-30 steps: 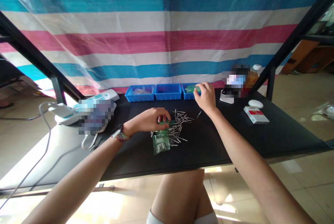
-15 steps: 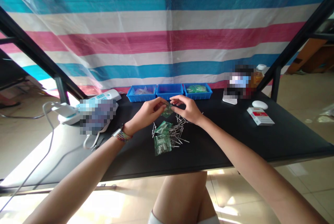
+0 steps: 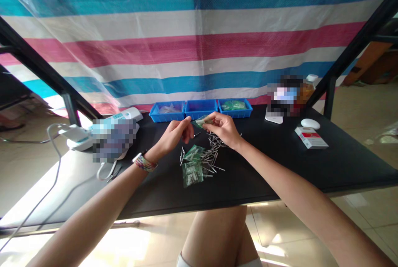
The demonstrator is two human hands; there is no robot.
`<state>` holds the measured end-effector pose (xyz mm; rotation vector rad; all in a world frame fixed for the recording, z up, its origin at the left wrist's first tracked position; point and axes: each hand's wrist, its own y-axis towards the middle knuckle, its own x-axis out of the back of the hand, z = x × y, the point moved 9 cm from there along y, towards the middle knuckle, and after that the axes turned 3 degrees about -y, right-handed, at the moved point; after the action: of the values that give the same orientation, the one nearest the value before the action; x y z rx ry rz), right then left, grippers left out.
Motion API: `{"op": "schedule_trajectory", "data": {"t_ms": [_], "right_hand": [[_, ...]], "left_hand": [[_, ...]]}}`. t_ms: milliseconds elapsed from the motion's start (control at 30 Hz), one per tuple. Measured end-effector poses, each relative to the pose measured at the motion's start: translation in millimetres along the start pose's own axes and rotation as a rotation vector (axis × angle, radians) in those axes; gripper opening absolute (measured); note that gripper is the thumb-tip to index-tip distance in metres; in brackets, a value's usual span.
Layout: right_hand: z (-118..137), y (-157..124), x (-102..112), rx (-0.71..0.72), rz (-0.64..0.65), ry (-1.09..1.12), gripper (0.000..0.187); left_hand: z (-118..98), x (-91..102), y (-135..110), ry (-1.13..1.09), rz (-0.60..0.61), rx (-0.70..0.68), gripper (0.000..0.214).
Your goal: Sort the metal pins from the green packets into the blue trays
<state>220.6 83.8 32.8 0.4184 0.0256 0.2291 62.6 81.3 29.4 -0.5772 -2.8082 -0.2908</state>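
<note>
My right hand (image 3: pixel 224 129) pinches a small green circuit board (image 3: pixel 201 122) above the black table (image 3: pixel 311 167). My left hand (image 3: pixel 175 132) is closed just left of it, fingertips at the board's edge, with a small dark pin (image 3: pixel 196 134) showing below them. Under both hands lies a scatter of metal pins (image 3: pixel 211 157) and a couple of green boards (image 3: pixel 192 166) flat on the table.
Three blue bins (image 3: pixel 200 109) line the back edge; the right one (image 3: pixel 235 107) holds green boards. A white device with a cable (image 3: pixel 77 136) sits at the left. A mouse (image 3: pixel 310 123) and a red-and-white box (image 3: pixel 311 137) lie at the right. Black frame posts stand on both sides.
My right hand came back from the right bin to the middle. My left hand lifted a green board off the pile; the right hand now pinches it, raised higher.
</note>
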Motion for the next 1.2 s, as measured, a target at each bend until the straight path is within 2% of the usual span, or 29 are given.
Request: {"op": "schedule_trajectory", "data": {"t_ms": [100,167,267,333,467,567,700,933,1000,1067,1133,1200], "right_hand": [[11.0,-1.3,0.5,0.114,-0.007,-0.052,0.029],[15.9,-3.4,-1.5,0.163,0.007,-0.066,0.023],[14.4,-5.3,-5.0,0.164,0.032,-0.076,0.016],[8.2,-4.5,-4.8,0.121,0.031,-0.061,0.015],[-12.9,-1.5,0.7,-0.090,-0.005,0.144,0.038],[-19.7,-2.9,-5.3,-0.216,0.053,0.293,0.046],[-16.6,-7.1,-17.3,-0.240,0.143,0.294,0.044],[-22.8,-4.7,-14.2,-0.246,0.105,0.306,0.038],[-22.3,1.5,-2.5,-0.217,0.057,0.298,0.036],[-20.5,10.5,22.2,-0.145,-0.060,0.267,0.033],[-15.9,17.9,60.5,-0.019,-0.251,0.186,0.030],[-8.7,19.6,100.4,0.118,-0.442,-0.009,0.029]], "left_hand": [[7.9,-9.4,0.5,-0.099,0.091,0.098,0.068],[8.9,-12.9,0.0,-0.185,0.102,0.129,0.060],[6.8,-14.8,-0.2,-0.294,0.082,0.131,0.045],[4.1,-11.5,0.7,-0.321,0.035,0.102,0.039],[-3.8,-0.2,2.5,-0.255,-0.071,-0.003,0.037],[-8.9,4.0,2.6,-0.181,-0.097,-0.063,0.036],[-10.9,0.1,0.3,-0.120,-0.080,-0.091,0.036],[-13.8,-3.1,-7.9,-0.112,-0.149,-0.189,0.036],[-14.0,0.1,-8.3,-0.092,-0.163,-0.208,0.032],[-12.6,4.2,-7.3,-0.064,-0.169,-0.212,0.026],[-10.7,7.0,-5.8,-0.033,-0.159,-0.216,0.020],[-8.2,7.3,-4.4,-0.012,-0.141,-0.218,0.016]]}}
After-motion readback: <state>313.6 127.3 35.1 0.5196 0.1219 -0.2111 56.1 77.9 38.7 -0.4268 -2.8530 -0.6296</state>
